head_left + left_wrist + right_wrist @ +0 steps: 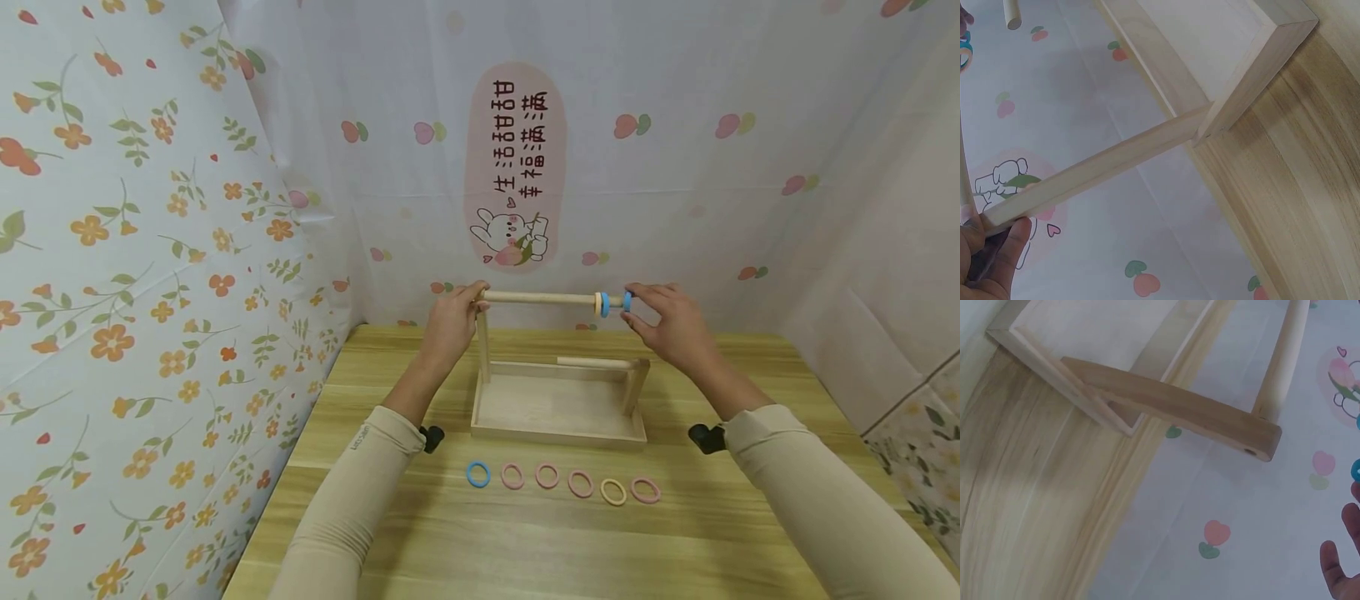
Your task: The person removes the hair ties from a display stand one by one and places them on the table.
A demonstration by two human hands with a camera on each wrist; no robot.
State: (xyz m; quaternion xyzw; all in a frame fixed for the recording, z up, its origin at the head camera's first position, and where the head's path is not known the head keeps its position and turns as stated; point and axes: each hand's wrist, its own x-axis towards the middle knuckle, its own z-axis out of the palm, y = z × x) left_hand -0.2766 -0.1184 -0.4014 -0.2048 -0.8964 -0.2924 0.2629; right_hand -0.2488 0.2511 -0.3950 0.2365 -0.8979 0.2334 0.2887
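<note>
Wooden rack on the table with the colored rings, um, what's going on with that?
A person is handling rings on the wooden rack. Their left hand holds it where the upper rod meets the left post. Their right hand pinches a blue ring at that rod's free end. A yellow ring and another blue ring are on the rod; the lower rod is bare. Six more rings lie in a row on the table.

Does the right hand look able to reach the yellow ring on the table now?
Probably yes: nothing covers the yellow ring, though the right hand should first release the blue ring it pinches.
</note>
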